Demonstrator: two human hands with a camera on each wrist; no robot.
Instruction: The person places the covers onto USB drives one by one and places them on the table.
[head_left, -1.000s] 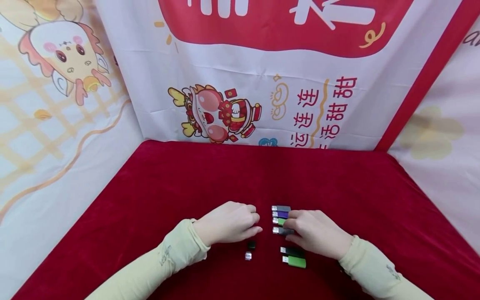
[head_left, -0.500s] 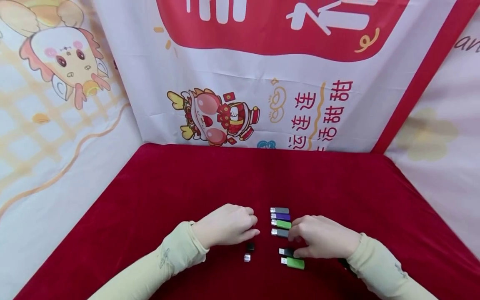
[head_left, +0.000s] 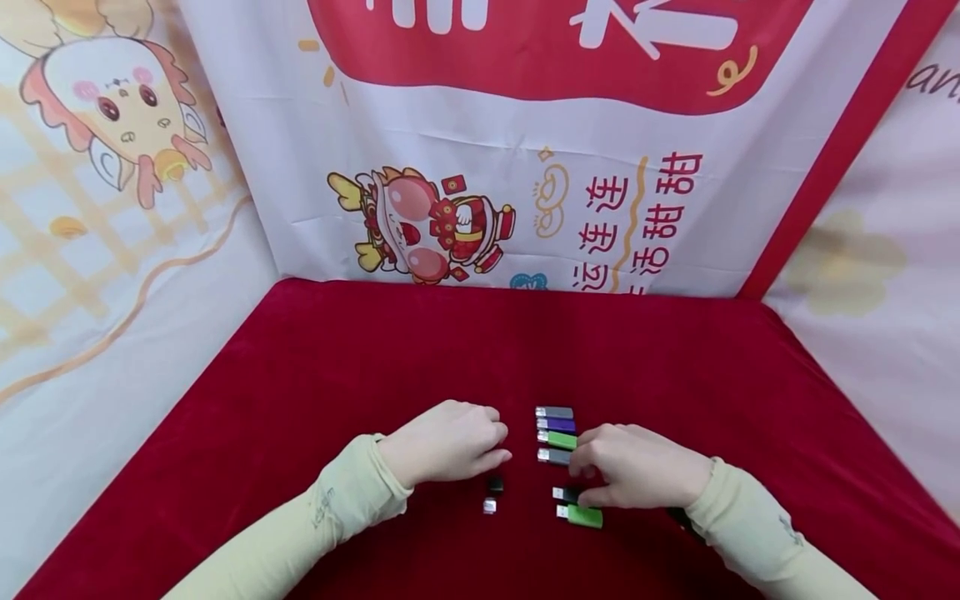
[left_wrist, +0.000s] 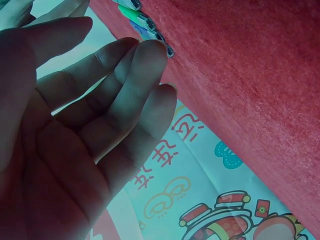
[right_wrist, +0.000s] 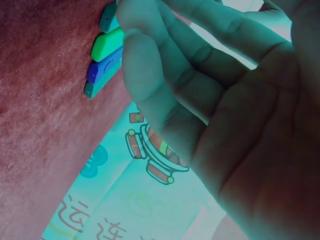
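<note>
My right hand [head_left: 637,467] hovers at a black USB stick [head_left: 567,494], its thumb over the stick's right end and a gap showing between thumb and fingers. Just below lies a green USB stick [head_left: 585,517], plug end pointing left. Farther up, a row holds a grey USB stick [head_left: 557,412], a purple one [head_left: 561,425], another green one [head_left: 561,440] and a second grey one [head_left: 553,456]. To the left, my left hand [head_left: 450,442] hangs with loosely bent fingers; the left wrist view shows nothing in its palm. Nearest to it are a small black piece [head_left: 496,484] and a small silvery piece [head_left: 490,505].
A red velvety cloth [head_left: 360,350] covers the table. Behind it hangs a printed white and red sheet [head_left: 480,125], with more printed cloth at both sides. A dark object [head_left: 681,518] is partly hidden beneath the right wrist.
My right hand has drawn back from the lower grey stick in the row to the black stick, uncovering the row. The left hand has stayed nearly still; the view shifted slightly.
</note>
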